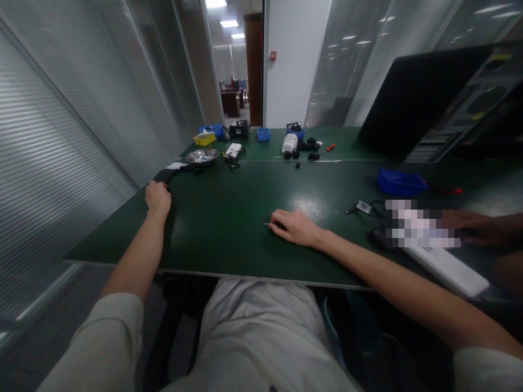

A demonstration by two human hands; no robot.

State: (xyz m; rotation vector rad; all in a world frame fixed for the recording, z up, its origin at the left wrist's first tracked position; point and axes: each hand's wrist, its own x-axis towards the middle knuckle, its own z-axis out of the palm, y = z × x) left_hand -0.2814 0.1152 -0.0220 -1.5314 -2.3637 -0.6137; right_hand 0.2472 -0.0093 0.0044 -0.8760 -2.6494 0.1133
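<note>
I sit at a dark green table (229,207). My left hand (158,197) is at the table's left edge with its fingers curled, at the near end of a black strap (164,175) that runs away toward a steel bowl. My right hand (296,227) lies palm down near the middle of the table. Its fingers cover a small dark tool (278,223), and a thin metal tip sticks out to the left of the fingertips. Most of that tool is hidden under the fingers.
A steel bowl (202,157), a yellow bin (204,139), blue bins, a white bottle (289,143), small black parts and a red screwdriver (330,147) sit at the far side. A blue pouch (398,182), an open computer case (461,103), a white bar-shaped device (447,269) and another person's hand (476,226) are on the right.
</note>
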